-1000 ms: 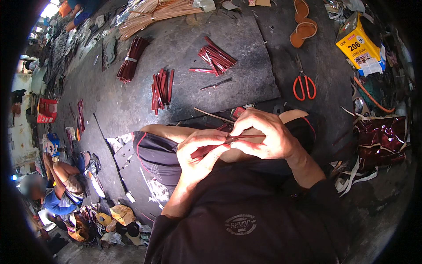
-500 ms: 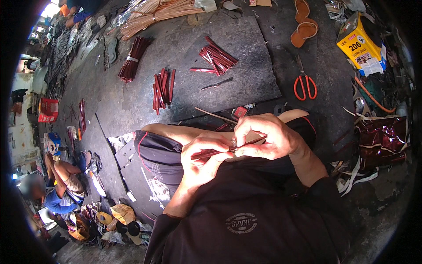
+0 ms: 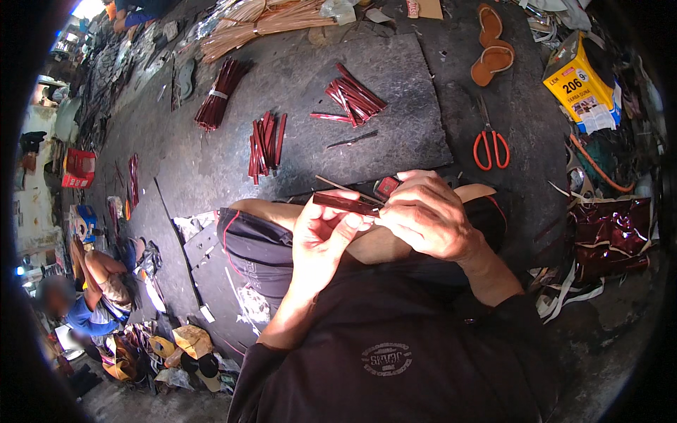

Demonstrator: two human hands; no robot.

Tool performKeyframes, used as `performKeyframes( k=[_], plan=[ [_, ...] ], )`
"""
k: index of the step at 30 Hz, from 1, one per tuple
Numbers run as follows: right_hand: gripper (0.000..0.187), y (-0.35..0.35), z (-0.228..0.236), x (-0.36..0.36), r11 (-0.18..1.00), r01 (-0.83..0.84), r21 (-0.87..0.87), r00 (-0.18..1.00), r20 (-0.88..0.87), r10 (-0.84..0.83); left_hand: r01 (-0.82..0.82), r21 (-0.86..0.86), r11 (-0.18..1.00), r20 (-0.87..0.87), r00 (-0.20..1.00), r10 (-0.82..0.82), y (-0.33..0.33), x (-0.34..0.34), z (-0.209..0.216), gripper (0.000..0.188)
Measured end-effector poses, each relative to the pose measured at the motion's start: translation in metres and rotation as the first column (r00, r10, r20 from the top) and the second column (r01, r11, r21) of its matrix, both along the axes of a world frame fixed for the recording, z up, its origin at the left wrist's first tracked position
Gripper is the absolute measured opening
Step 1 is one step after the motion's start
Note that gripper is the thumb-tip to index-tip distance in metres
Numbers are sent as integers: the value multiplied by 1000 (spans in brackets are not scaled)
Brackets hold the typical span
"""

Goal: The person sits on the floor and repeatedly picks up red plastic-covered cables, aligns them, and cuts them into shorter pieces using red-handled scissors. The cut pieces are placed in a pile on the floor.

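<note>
Over my lap, my left hand [image 3: 317, 240] pinches a short, glossy dark-red strip [image 3: 344, 203] between thumb and fingers, its broad face turned up. My right hand [image 3: 431, 220] closes on the right end of the same strip, knuckles up, and its fingertips hide that end. A small bright spot shows where the two hands meet; I cannot make out what it is. Beyond my hands, a small loose pile of similar red strips [image 3: 265, 146] lies on a dark board [image 3: 296, 92], with another pile [image 3: 355, 95] to its right.
A banded bundle of red strips [image 3: 217, 95] lies on the left. Orange-handled scissors [image 3: 491, 146] and brown sandals [image 3: 492, 58] are to the right, near a yellow can [image 3: 582, 84]. Pale strips [image 3: 264, 27] lie at the back. Another person [image 3: 99, 303] sits at far left.
The red strip has turned so its broad face shows, and it sits slightly higher. My right hand has rolled over from an open-looped pinch, its knuckles now on top.
</note>
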State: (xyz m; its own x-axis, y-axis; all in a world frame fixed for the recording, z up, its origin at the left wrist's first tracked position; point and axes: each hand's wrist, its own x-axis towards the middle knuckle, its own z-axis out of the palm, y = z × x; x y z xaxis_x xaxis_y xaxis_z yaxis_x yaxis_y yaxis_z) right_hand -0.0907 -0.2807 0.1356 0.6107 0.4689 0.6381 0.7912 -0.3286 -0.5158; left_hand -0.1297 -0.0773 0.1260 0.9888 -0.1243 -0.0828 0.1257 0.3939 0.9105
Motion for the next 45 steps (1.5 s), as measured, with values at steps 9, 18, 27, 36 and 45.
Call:
performKeyframes(
  k=[9,18,27,36,45],
  plan=[
    [29,10,2,-14,980,115,165,812,-583,3,-54,79,995,15,998,53,-4,2,-3,26],
    [21,14,-5,-12,979,118,167,863,-505,-18,-32,99,995,86,996,24,0,3,-10,26],
    [28,19,-5,-12,976,145,164,967,-231,-105,-50,-58,997,10,999,51,0,3,-11,28],
    [23,15,-10,-15,966,170,194,910,-407,-78,-22,-45,999,47,999,24,-2,1,-12,28],
    [21,14,-10,-16,965,182,189,897,-433,-84,-16,-13,1000,43,999,16,-2,1,-11,28]
  ],
)
